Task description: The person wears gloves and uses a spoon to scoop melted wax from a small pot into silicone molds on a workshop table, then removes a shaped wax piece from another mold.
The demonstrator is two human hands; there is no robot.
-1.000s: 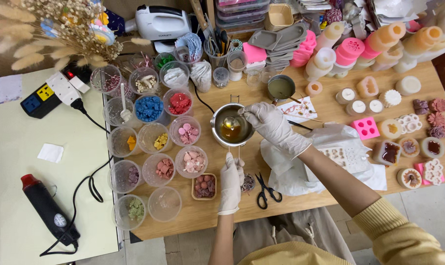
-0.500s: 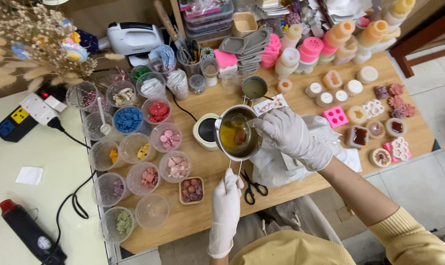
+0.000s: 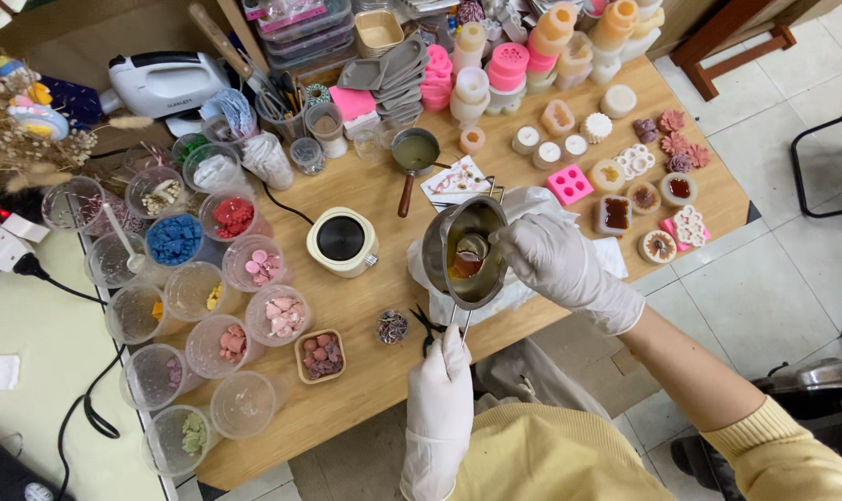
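My left hand (image 3: 439, 399), in a white glove, grips the thin handle of a small metal pot (image 3: 458, 232). The pot is held tilted above the table's front edge, with amber liquid (image 3: 464, 266) pooled in its lower side. My right hand (image 3: 558, 262), also gloved, pinches the pot's right rim, with its fingertips reaching inside. Whether they hold a small object there I cannot tell. To the left, a cream round heater (image 3: 342, 239) with a dark top stands bare.
Black scissors (image 3: 427, 327) and a small dish (image 3: 392, 327) lie under the pot. Several clear cups (image 3: 254, 264) of coloured wax pieces fill the table's left. A second pot (image 3: 414, 151), a pink mould (image 3: 569, 184) and finished candles (image 3: 660, 246) lie behind and to the right.
The pot came off the heater, moved right and tipped over. Both hands stayed on it, and the view shifted right.
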